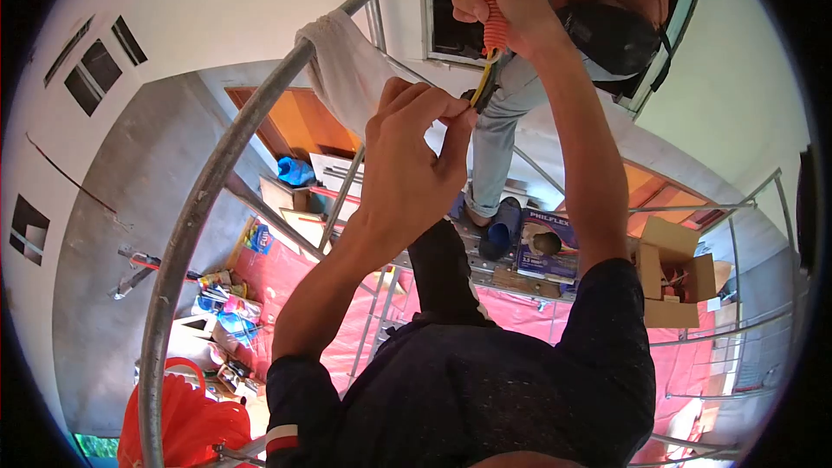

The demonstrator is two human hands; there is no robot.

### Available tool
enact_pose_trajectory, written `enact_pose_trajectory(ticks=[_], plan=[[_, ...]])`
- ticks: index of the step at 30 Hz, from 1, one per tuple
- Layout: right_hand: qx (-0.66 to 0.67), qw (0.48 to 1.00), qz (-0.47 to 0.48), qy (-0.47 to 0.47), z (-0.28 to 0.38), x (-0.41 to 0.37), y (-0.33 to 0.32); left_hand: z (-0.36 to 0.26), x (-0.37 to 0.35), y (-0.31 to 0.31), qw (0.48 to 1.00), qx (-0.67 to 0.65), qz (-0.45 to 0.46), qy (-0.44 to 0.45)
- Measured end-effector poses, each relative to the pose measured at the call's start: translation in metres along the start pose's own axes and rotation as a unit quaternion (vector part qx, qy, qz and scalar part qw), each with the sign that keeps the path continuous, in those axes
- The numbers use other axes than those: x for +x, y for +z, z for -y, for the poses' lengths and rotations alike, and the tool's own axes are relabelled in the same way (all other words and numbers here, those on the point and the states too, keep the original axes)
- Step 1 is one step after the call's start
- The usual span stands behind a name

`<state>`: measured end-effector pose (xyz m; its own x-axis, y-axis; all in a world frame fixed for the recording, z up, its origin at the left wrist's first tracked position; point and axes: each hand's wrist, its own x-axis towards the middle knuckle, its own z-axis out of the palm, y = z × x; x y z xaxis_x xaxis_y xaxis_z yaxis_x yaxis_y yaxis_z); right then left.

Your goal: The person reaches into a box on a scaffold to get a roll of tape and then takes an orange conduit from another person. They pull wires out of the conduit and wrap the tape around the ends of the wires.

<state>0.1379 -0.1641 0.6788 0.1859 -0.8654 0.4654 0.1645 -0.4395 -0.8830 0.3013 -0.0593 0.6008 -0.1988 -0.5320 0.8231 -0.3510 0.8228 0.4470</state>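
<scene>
An orange corrugated conduit [490, 2] hangs in the grip of my right hand [522, 13], its fingers wrapped around it near the top of the view. From the conduit's lower end comes a yellow wire [479, 89], with a paler loop of wire just at the opening. My left hand [412, 152] pinches the yellow wire's end between thumb and forefinger, below and left of the conduit. Behind the wire, another person [496, 147] in light jeans and blue slip-on shoes stands on the planks.
A curved scaffold pipe [201, 195] runs along my left, a grey cloth [342, 65] draped over it. A Philflex box [549, 247] lies on the planks. An open cardboard box [672, 273] stands at right. Orange coiled conduit [182, 420] sits lower left. Far below is a pink-covered floor [290, 295].
</scene>
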Motion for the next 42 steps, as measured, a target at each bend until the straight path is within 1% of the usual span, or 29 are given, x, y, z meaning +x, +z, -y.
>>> enact_pose_trajectory(ticks=[4, 7, 10, 11, 14, 15, 18, 19, 21, 22, 24, 25, 26, 28, 30, 31, 34, 37, 40, 42], plan=[[0.005, 1.000, 0.010, 0.012, 0.003, 0.005, -0.003, 0.004, 0.011, -0.004, 0.999, 0.026, 0.025, 0.034], [0.043, 0.999, 0.009, -0.001, -0.003, 0.009, -0.010, 0.008, 0.024, -0.006, 0.997, 0.040, 0.051, 0.044], [0.014, 0.999, -0.020, -0.026, -0.003, 0.009, -0.007, 0.021, 0.037, -0.003, 0.995, 0.058, 0.059, 0.051], [0.027, 0.999, 0.011, -0.044, -0.003, 0.005, -0.009, 0.023, 0.041, -0.001, 0.996, 0.042, 0.083, 0.013], [0.055, 0.996, 0.063, -0.005, -0.003, 0.013, -0.015, 0.039, 0.053, 0.007, 0.985, -0.060, 0.153, -0.060], [0.044, 0.997, 0.061, -0.011, -0.003, 0.013, -0.016, 0.042, 0.059, 0.008, 0.978, -0.072, 0.177, -0.078], [0.050, 0.996, 0.069, 0.003, 0.002, 0.017, -0.011, 0.046, 0.078, 0.011, 0.981, -0.060, 0.176, -0.048], [0.060, 0.996, 0.059, 0.019, 0.005, 0.020, -0.010, 0.046, 0.081, 0.013, 0.983, -0.037, 0.172, -0.051], [0.081, 0.995, 0.042, 0.052, 0.012, 0.028, -0.008, 0.046, 0.078, 0.017, 0.987, -0.015, 0.157, -0.023], [0.086, 0.993, 0.053, 0.068, 0.010, 0.028, -0.009, 0.045, 0.075, 0.018, 0.989, -0.004, 0.149, -0.010], [0.099, 0.987, 0.075, 0.099, 0.006, 0.028, -0.013, 0.032, 0.052, 0.016, 0.995, -0.010, 0.099, -0.013], [0.095, 0.990, 0.065, 0.085, 0.004, 0.024, -0.010, 0.036, 0.040, 0.019, 0.996, 0.030, 0.067, 0.051], [0.092, 0.992, 0.052, 0.073, -0.001, 0.014, -0.005, 0.030, 0.028, 0.021, 0.994, 0.082, 0.036, 0.060], [0.096, 0.994, 0.032, 0.047, -0.008, 0.005, -0.006, 0.021, 0.012, 0.033, 0.996, 0.075, -0.004, 0.044], [0.108, 0.994, 0.023, 0.018, -0.013, 0.006, -0.013, 0.012, 0.003, 0.039, 0.997, 0.078, -0.003, 0.029], [0.102, 0.995, -0.004, 0.011, -0.009, -0.001, -0.008, 0.009, 0.003, 0.040, 0.996, 0.080, -0.003, 0.025], [0.081, 0.996, 0.026, -0.013, -0.010, -0.006, -0.016, 0.003, 0.001, 0.040, 0.994, 0.096, 0.004, 0.044], [0.123, 0.990, 0.065, 0.009, -0.016, -0.004, -0.019, 0.006, -0.004, 0.041, 0.992, 0.109, -0.006, 0.055], [0.110, 0.993, 0.031, -0.005, -0.019, -0.007, -0.007, 0.007, -0.010, 0.036, 0.995, 0.096, -0.002, 0.030], [0.128, 0.991, 0.028, -0.001, -0.015, -0.012, 0.002, 0.010, -0.012, 0.033, 0.996, 0.085, -0.010, 0.031]])
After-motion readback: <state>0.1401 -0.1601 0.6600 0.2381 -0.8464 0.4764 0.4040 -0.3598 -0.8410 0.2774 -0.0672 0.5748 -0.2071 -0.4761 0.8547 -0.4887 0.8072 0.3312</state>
